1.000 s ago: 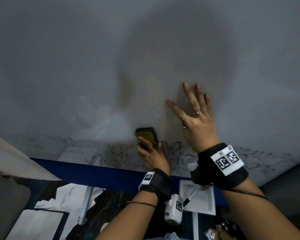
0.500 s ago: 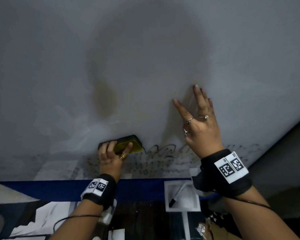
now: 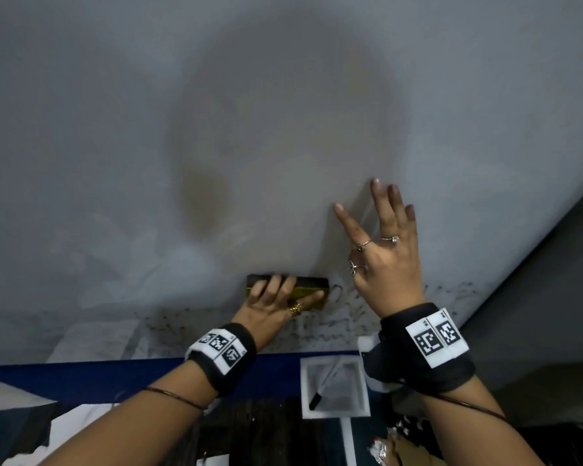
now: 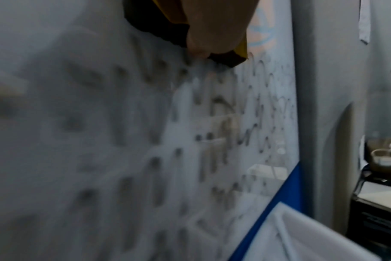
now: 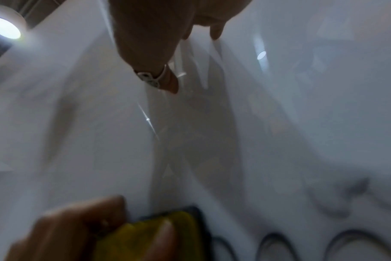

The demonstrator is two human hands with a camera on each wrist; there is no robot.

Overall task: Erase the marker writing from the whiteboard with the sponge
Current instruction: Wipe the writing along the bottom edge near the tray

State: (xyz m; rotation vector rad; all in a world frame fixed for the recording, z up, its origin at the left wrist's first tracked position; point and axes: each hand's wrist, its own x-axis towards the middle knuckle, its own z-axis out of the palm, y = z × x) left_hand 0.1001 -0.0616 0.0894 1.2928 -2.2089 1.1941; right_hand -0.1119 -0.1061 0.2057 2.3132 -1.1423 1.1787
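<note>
The whiteboard [image 3: 283, 112] fills most of the head view, with black marker writing [image 3: 337, 321] smeared along its lower strip. My left hand [image 3: 276, 297] grips a yellow sponge with a dark scrubbing side [image 3: 312, 285] and presses it flat on the board just above the writing. The sponge [image 4: 163, 28] shows at the top of the left wrist view, over blurred marker loops [image 4: 223, 109]. My right hand [image 3: 384, 250] lies flat on the board with fingers straight, to the right of the sponge. The sponge [image 5: 150, 236] and left-hand fingers [image 5: 78, 227] appear low in the right wrist view.
A blue band [image 3: 81, 378] runs under the board. Below it stands a white foam tray [image 3: 360, 408] holding a black marker [image 3: 325, 385]. White papers [image 3: 68, 428] lie at lower left. A dark grey surface [image 3: 552, 297] borders the board's right edge.
My left hand swept the sponge left, then back right beside the right hand; the sponge now lies level. The right hand stayed flat on the board.
</note>
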